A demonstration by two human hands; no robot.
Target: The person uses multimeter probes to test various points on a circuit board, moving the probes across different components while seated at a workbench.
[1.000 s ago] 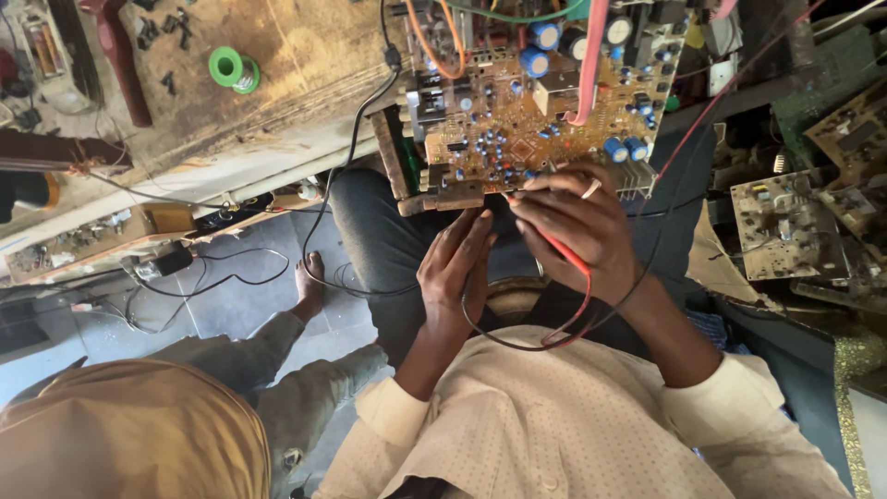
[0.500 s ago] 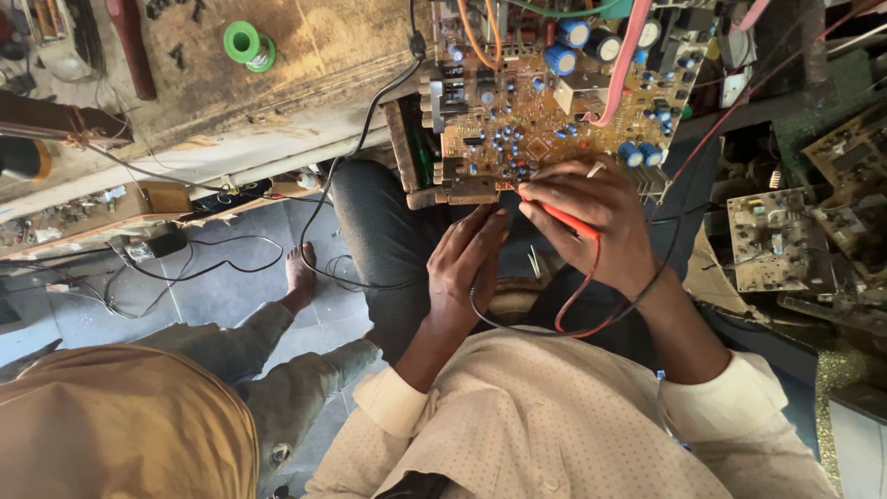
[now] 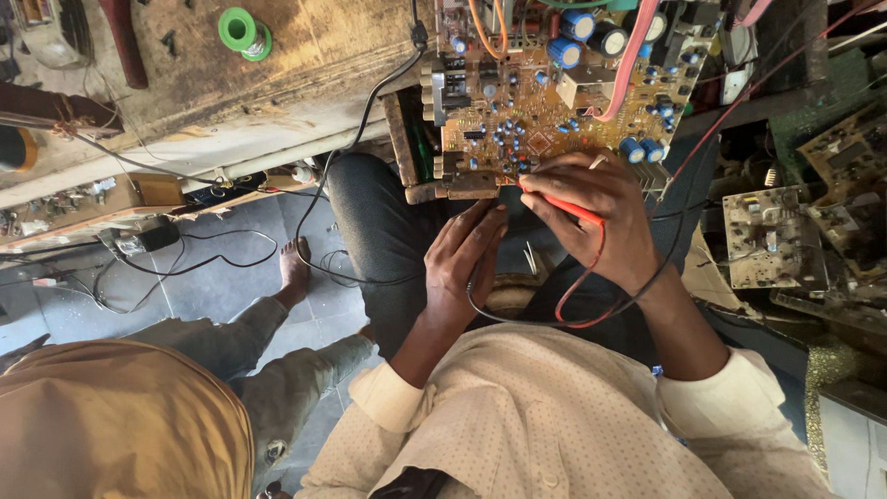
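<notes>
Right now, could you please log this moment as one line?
right hand: holds red probe on circuit board | left hand: under board edge

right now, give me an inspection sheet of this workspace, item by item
surface: worn wooden bench at top; grey tiled floor below.
job's things: brown circuit board with blue capacitors, propped against the person's lap; red probe tip at the board's lower edge.
clutter: green spool on the bench; loose boards piled at right.
hands: right hand grips the red probe; left hand at the board's lower edge, what it holds is hidden.
cables: red and black leads loop under the hands; pink wire across the board; black cords on the floor.
surroundings: another person in tan clothing sits at left, bare foot on the tiles.
</notes>
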